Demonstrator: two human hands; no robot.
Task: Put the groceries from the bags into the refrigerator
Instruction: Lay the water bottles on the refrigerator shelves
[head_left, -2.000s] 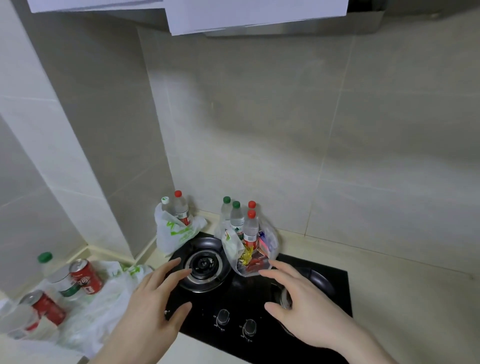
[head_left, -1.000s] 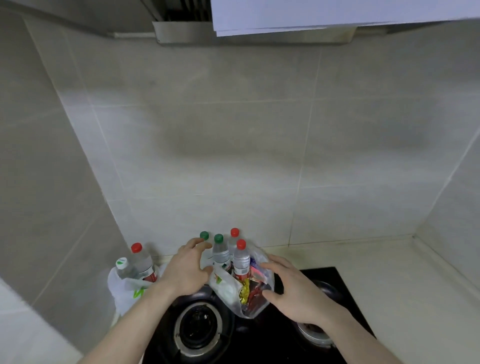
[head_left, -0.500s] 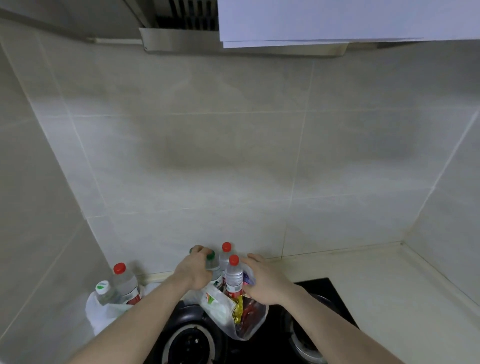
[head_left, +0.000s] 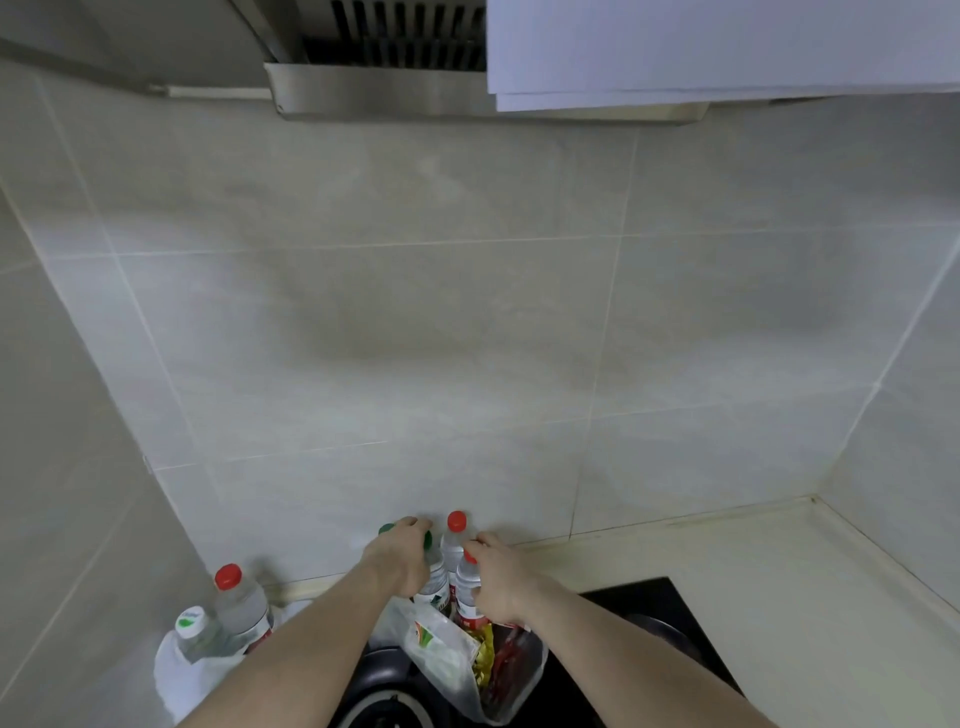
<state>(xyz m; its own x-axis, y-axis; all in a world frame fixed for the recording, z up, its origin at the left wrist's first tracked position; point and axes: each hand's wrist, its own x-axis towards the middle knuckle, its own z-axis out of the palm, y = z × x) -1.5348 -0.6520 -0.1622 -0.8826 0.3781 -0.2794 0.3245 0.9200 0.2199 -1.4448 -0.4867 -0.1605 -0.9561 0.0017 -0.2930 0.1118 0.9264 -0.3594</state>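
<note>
Partly hidden bottles (head_left: 451, 545) behind left hand (head_left: 400, 561), right hand (head_left: 500, 582).

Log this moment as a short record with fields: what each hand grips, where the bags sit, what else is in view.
left hand: left hand grips the tops of the green-capped bottles
right hand: right hand has its grip on the neck of a red-capped bottle
bag in use: clear bag on the black stove, holding bottles and snack packets
other bag: white bag at left, with two bottles upright
above: range hood
refrigerator: not in view
</note>
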